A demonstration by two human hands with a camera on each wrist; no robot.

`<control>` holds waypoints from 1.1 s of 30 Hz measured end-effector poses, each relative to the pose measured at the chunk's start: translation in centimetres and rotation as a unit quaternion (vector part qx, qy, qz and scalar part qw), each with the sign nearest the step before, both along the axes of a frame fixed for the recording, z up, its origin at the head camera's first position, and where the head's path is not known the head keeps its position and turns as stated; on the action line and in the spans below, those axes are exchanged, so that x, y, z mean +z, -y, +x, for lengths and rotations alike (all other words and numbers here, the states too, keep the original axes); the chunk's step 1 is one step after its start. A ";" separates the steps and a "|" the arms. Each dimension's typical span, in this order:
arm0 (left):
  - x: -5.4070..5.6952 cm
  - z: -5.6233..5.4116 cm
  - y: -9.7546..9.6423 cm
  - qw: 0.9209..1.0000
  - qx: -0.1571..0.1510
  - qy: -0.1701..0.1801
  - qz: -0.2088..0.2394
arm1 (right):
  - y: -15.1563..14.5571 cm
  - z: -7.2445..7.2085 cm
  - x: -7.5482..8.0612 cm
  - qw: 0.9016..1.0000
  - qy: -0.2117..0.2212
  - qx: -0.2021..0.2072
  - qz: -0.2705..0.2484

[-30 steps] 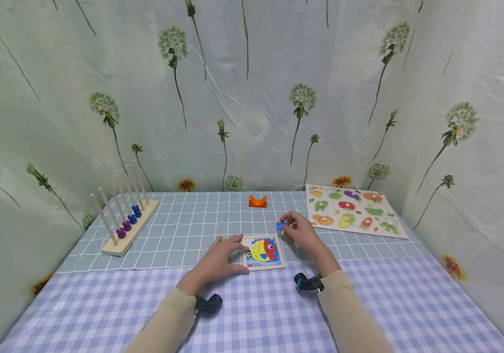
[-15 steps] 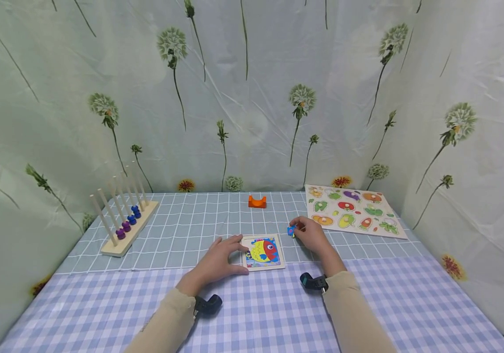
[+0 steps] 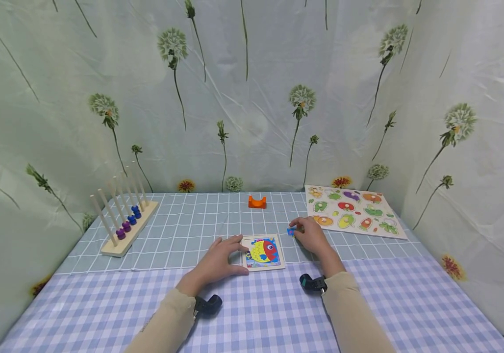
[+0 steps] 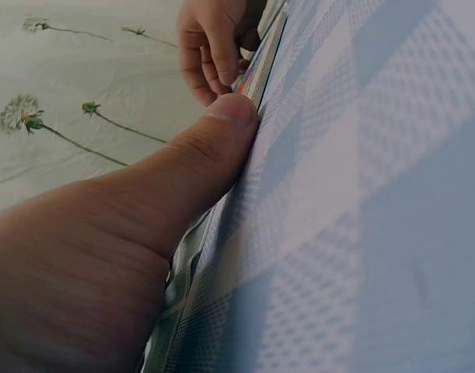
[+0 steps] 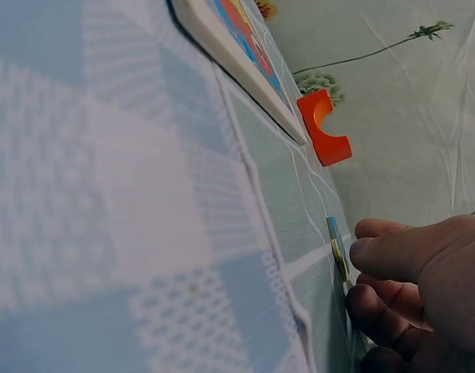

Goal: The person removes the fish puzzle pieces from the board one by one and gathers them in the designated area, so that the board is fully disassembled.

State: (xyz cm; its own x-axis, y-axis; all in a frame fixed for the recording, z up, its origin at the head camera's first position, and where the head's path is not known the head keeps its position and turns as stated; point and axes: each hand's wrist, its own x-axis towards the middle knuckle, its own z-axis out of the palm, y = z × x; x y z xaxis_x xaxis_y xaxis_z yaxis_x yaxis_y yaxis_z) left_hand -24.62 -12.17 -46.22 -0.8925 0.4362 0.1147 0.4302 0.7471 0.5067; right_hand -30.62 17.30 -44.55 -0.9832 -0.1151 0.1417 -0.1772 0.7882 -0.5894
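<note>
A square wooden fish puzzle [image 3: 264, 251], with a yellow and red fish on blue, lies on the cloth in the head view. My left hand [image 3: 220, 258] holds it from its left side, thumb at the near edge and fingers reaching over the left part toward the far corner. In the left wrist view the thumb [image 4: 214, 144] meets the frame's edge. A small blue puzzle piece [image 3: 291, 232] with some yellow lies flat right of the frame. My right hand [image 3: 311, 235] hovers over it, fingers loosely spread; in the right wrist view the thumb tip [image 5: 369, 256] is right beside the piece [image 5: 337, 249].
An orange arch block [image 3: 257, 202] stands at the back middle. Back right lies a vegetable knob puzzle board [image 3: 353, 210]. At left stands a wooden peg rack [image 3: 130, 228] with blue and purple beads. A floral curtain [image 3: 252, 98] closes off the back.
My right hand has moved right, away from the frame, bringing the blue piece down onto the cloth, where it now lies flat. The left hand and the fish puzzle have stayed put.
</note>
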 end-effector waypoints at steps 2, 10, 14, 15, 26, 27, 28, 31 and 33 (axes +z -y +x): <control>0.0 0.0 0.0 1.000 0.001 0.000 -0.001 | 0.0 0.0 0.0 1.000 0.001 0.000 -0.002; 0.0 0.0 0.0 1.000 0.002 -0.001 -0.003 | 0.1 0.0 0.1 1.000 0.008 -0.007 0.003; 0.0 0.1 0.0 1.000 0.000 -0.002 -0.005 | 0.4 0.1 0.3 1.000 -0.005 -0.007 0.004; 0.0 0.1 0.0 1.000 -0.001 -0.002 -0.005 | 0.6 0.1 0.4 1.000 -0.007 -0.007 0.001; 0.0 0.1 -0.1 1.000 0.000 -0.007 -0.005 | 3.2 0.8 1.5 1.000 0.002 0.027 -0.014; 0.1 0.1 -0.1 1.000 0.000 -0.007 -0.005 | 3.4 0.9 1.6 0.999 0.001 0.032 -0.016; 0.1 0.1 -0.1 1.000 0.001 -0.007 -0.004 | 3.7 1.1 1.7 0.999 0.004 0.036 -0.019; 0.1 0.1 0.0 1.000 0.002 -0.003 -0.001 | 4.5 1.4 2.0 0.998 0.012 0.051 -0.021; 0.1 0.1 0.0 1.000 0.000 -0.004 0.001 | 5.0 1.5 1.9 0.998 0.017 0.063 -0.020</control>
State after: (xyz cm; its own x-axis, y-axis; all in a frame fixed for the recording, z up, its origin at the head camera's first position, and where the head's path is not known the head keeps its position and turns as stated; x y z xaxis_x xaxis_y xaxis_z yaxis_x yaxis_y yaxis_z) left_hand -24.55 -12.16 -46.16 -0.8919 0.4351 0.1233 0.4338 0.7459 0.5054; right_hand -29.14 12.31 -42.60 -0.9656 -0.2331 0.1155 -0.2529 0.7368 -0.6271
